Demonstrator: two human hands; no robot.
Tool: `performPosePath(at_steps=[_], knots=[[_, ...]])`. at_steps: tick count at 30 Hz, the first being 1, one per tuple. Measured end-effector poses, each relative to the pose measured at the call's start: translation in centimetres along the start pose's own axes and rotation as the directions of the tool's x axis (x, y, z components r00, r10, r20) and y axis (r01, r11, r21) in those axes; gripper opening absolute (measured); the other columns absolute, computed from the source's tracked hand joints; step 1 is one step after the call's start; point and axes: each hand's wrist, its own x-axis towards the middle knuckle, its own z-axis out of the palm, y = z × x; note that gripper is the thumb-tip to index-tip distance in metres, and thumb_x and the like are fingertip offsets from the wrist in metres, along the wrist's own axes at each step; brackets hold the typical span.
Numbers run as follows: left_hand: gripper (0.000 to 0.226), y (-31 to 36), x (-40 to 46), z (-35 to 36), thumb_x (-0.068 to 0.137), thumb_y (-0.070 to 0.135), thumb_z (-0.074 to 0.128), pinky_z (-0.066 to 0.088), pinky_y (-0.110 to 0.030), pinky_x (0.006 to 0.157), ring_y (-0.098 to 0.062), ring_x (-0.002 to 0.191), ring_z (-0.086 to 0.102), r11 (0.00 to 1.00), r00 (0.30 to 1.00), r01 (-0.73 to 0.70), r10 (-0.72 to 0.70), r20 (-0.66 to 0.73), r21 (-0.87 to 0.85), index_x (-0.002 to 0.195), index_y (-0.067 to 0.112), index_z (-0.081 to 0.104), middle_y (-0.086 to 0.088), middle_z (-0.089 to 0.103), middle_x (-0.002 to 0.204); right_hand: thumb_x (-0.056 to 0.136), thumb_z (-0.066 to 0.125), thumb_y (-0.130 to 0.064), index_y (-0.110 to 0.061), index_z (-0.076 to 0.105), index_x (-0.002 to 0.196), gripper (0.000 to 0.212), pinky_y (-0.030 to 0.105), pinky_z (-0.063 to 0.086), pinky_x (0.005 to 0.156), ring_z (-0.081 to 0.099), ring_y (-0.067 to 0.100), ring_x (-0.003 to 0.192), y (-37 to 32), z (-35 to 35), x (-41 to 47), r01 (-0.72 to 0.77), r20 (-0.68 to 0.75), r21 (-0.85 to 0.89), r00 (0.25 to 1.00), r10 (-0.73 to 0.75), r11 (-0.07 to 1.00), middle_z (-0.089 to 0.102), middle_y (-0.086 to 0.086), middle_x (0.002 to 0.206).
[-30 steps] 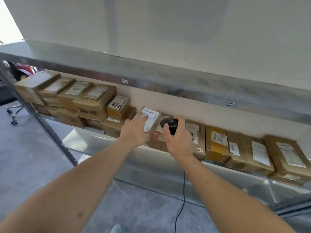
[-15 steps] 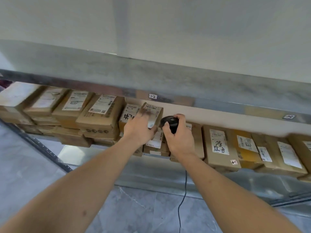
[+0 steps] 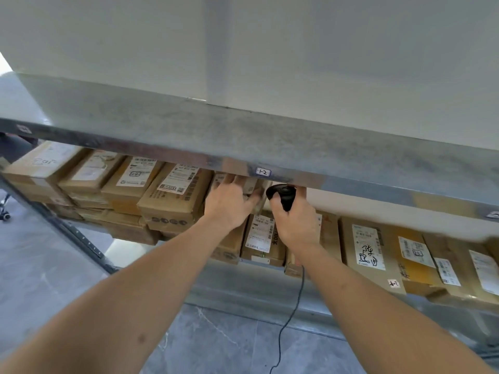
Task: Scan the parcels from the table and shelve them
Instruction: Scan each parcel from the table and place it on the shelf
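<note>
In the head view, the left hand [image 3: 229,203] lies with spread, almost straight fingers on a small brown cardboard parcel [image 3: 256,188] with a white label, partly blurred, on top of the row on the shelf [image 3: 270,268]. Just right of it, the right hand [image 3: 294,222] grips a black scanner [image 3: 280,194]; its cable [image 3: 293,306] hangs below the wrist. More labelled parcels [image 3: 175,195] stand on both sides of the hands.

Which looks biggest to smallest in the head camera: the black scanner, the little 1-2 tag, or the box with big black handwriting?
1. Box with black handwriting
2. Black scanner
3. 1-2 tag
</note>
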Motion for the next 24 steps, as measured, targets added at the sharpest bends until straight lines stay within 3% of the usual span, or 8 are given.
performPosePath(at_steps=[5,11,17,21,24], knots=[[0.056,-0.2,-0.6,0.2,0.099,0.06,0.049,0.048,-0.049,0.108,-0.031,0.126,0.059,0.996,0.999,-0.032,0.035,0.03,-0.081,0.14,0.023,0.058,-0.002,0.056,0.145,0.102,0.054,-0.049,-0.019,0.054,0.117,0.034,0.041,0.055,0.077,0.066,0.027,0.083,0.5,-0.2,0.2,-0.036,-0.046,0.048,0.998,0.038,0.998,0.069,0.002,0.09],[0.053,0.1,-0.4,0.5,0.103,0.053,0.048,0.038,-0.049,0.109,-0.033,0.128,0.053,0.997,0.998,-0.03,0.034,-0.052,0.07,0.142,0.017,0.053,-0.006,0.049,0.15,0.104,0.055,-0.041,-0.02,0.048,0.119,0.026,0.032,0.041,0.072,0.053,0.014,0.07,1.1,-1.7,0.0,-0.048,-0.042,0.071,0.998,0.051,0.996,0.055,-0.008,0.081],[0.066,-0.4,-0.6,0.5,0.104,0.063,0.043,0.04,-0.053,0.11,-0.049,0.132,0.042,0.963,0.984,0.176,-0.178,-0.011,0.202,0.155,0.022,0.037,-0.008,0.036,0.159,0.104,0.055,-0.043,-0.025,0.045,0.112,0.021,0.032,0.04,0.075,0.055,0.021,0.082,0.6,-2.1,-0.3,-0.02,-0.004,0.094,1.0,0.02,0.995,0.06,-0.003,0.093],[0.078,-1.4,-0.1,1.0,0.102,0.065,0.043,0.019,-0.056,0.128,-0.049,0.157,0.01,0.969,0.985,0.167,-0.172,0.012,0.182,0.163,0.022,0.023,-0.007,0.019,0.171,0.104,0.055,-0.043,-0.027,0.045,0.109,0.02,0.032,0.042,0.074,0.059,0.021,0.084,0.6,-2.4,-0.3,-0.001,0.005,0.106,1.0,0.0,0.994,0.063,-0.002,0.093],[0.082,-1.6,0.0,1.2,0.102,0.066,0.042,0.007,-0.054,0.131,-0.044,0.16,0.002,0.964,0.993,0.112,-0.117,0.007,0.243,0.165,0.018,0.02,-0.009,0.016,0.173,0.104,0.054,-0.045,-0.025,0.048,0.108,0.021,0.033,0.043,0.074,0.063,0.023,0.087,0.7,-2.6,-0.1,-0.007,0.014,0.085,1.0,0.006,0.996,0.065,0.0,0.095]])
